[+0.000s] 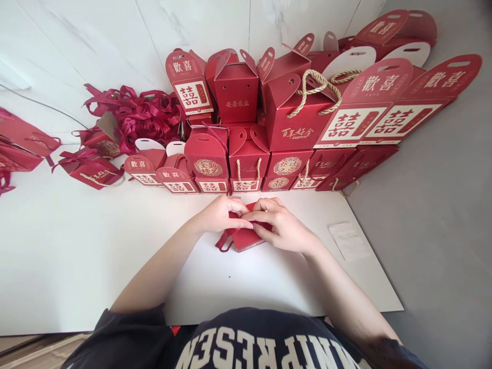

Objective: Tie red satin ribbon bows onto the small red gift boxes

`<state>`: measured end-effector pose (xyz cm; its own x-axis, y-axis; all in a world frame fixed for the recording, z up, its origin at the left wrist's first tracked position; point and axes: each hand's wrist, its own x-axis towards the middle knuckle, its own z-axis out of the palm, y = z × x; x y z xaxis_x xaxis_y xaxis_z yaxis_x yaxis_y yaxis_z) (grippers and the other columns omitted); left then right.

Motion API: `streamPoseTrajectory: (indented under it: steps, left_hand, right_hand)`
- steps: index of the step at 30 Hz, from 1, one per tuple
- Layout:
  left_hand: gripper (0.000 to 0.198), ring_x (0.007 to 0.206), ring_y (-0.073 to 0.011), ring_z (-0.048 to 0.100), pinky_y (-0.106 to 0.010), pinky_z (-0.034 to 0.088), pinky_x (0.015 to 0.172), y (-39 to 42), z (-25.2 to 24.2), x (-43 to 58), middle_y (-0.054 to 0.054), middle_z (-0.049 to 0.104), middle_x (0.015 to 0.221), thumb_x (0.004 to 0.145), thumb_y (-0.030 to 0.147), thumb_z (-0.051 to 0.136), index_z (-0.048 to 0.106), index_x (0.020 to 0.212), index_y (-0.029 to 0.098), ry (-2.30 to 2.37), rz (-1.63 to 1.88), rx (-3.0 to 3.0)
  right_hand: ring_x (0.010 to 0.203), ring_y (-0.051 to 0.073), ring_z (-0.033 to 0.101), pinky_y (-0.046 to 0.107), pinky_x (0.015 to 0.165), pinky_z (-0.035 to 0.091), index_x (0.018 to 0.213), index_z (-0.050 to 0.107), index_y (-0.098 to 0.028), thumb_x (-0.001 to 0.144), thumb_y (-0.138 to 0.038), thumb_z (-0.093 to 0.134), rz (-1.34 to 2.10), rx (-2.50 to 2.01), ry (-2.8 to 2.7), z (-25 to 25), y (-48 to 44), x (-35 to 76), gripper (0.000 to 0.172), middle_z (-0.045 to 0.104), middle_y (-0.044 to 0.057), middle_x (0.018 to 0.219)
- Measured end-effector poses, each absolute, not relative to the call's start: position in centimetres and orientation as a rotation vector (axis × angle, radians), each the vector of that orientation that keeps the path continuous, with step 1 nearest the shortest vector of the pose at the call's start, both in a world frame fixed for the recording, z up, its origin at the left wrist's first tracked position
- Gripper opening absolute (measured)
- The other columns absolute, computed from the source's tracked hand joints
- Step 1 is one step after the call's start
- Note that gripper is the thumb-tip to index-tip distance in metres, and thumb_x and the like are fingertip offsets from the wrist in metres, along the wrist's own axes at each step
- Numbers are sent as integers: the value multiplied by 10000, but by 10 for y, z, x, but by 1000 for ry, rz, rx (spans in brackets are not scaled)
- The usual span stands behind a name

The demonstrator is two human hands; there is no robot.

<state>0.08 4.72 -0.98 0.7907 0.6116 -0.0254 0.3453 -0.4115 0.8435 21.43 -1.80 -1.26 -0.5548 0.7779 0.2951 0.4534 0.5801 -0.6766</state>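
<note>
Red box point(246, 239) on desk point(184, 287), beneath your left hand point(221, 213) and right hand point(283, 224). Both about equally near, touching it, fingers bent, tips close together; cannot tell whether they pinch anything. Long axis partly covered, unclear. Ribbon point(222, 240) pokes out below left hand.

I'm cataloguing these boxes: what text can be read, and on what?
"歡喜": handle flaps of several red boxes
"囍": white panels on boxes
"安居乐业": back-row box
"百年好合": large rope-handled box
"金榜题名": round emblem, front box
"NIPRESEN", upside down, cut off: shirt
Too small or blurred: flap fine print, panels' red strips, other gold lettering and emblems.
Box in hand: nothing readable.
</note>
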Motion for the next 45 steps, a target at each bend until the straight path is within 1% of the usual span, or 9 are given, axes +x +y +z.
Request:
streamPoseTrajectory:
  steps: [4, 10, 17, 23, 28, 34, 38, 41, 45]
  left_hand:
    - [214, 741, -136, 581, -272, 439, 790, 46, -8, 2, -7, 689, 757, 810, 391, 706, 746, 794, 181, 734, 345, 2072]
    - [223, 669, -105, 536, -314, 422, 906, 43, -5, 5, 34, 625, 674, 810, 369, 701, 668, 725, 165, 776, 357, 2116]
    - [330, 636, -126, 624, -233, 450, 590, 37, -3, 3, 20, 620, 689, 748, 378, 755, 501, 781, 169, 830, 381, 1778]
    - [300, 797, -184, 701, -265, 501, 666, 41, -4, -2, -22, 666, 763, 805, 364, 703, 480, 772, 168, 741, 335, 1669]
    - [323, 733, -175, 689, -281, 521, 655, 42, -7, -2, -20, 672, 733, 772, 388, 735, 503, 775, 163, 783, 314, 1671]
    - [284, 871, -206, 706, -294, 525, 708, 43, -6, -2, -66, 710, 846, 805, 344, 712, 493, 777, 166, 708, 314, 1593]
    - [254, 760, -148, 676, -259, 489, 663, 45, -4, -4, -55, 704, 835, 836, 328, 681, 497, 787, 160, 675, 283, 1560]
    - [250, 664, -121, 631, -246, 467, 622, 46, -3, -4, -25, 680, 742, 834, 340, 680, 520, 784, 153, 698, 264, 1551]
    - [274, 676, -130, 637, -270, 498, 640, 44, -4, -2, -41, 682, 789, 823, 350, 685, 500, 764, 157, 712, 271, 1518]
  right_hand:
    - [892, 186, 585, 343, 841, 448, 1071, 667, -229, 953, -206, 523, 980, -951, -1973, -10, -17, 220, 187, 640, 54, 970]
    - [802, 170, 553, 330, 809, 427, 825, 631, -198, 921, -291, 614, 837, -1116, -1886, -22, -13, 214, 134, 601, 20, 832]
    - [792, 154, 540, 302, 772, 435, 820, 628, -197, 955, -248, 560, 863, -1063, -1889, -25, -12, 213, 159, 578, 23, 844]
    - [840, 171, 558, 340, 835, 432, 842, 635, -200, 952, -251, 570, 794, -1012, -1897, -26, -10, 220, 137, 600, 34, 875]
    - [916, 203, 585, 385, 894, 429, 986, 668, -215, 889, -254, 665, 772, -971, -1946, -30, -9, 215, 104, 664, 54, 965]
    - [765, 172, 612, 423, 957, 415, 863, 677, -232, 896, -254, 665, 752, -857, -1877, -40, -7, 211, 42, 724, 10, 814]
    - [756, 149, 635, 461, 1080, 331, 866, 682, -239, 906, -225, 653, 733, -791, -1939, -40, -5, 216, 52, 721, -5, 826]
    - [804, 153, 632, 429, 1037, 385, 908, 686, -231, 923, -200, 621, 700, -737, -2052, -37, -5, 221, 74, 712, 14, 871]
    - [852, 169, 608, 382, 936, 447, 944, 675, -215, 935, -178, 588, 623, -688, -2150, -33, -6, 224, 95, 692, 37, 889]
